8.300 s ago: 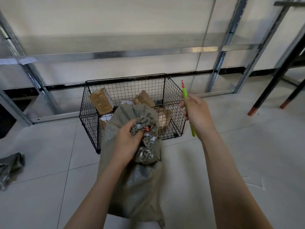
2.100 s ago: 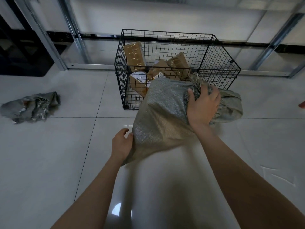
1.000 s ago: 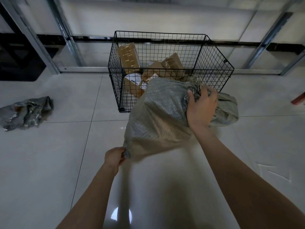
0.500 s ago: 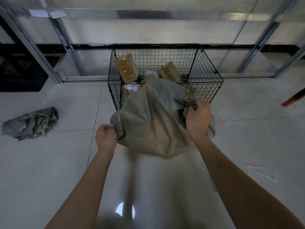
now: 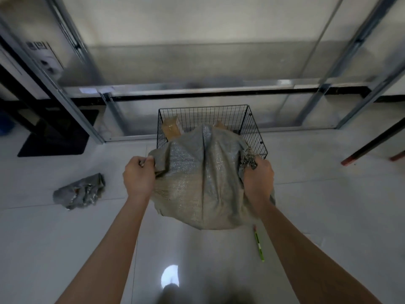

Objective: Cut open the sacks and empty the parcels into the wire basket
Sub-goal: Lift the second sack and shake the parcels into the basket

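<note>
Both hands, left (image 5: 139, 178) and right (image 5: 257, 179), grip clamped on sack (image 5: 203, 178) held above wire basket (image 5: 252, 128) near rim; parcels may spill onto floor if mouth misses.

1. We see dim, flat indoor light w/ a grey cast.
2. Round glare spot (image 5: 170, 274) on the glossy floor (image 5: 65, 249), low centre.
3. Motion blur smears the shelving frame (image 5: 72, 99); straight lines bow at the edges (wide-angle).
4. Soft shadow under the sack (image 5: 201, 183).
</note>
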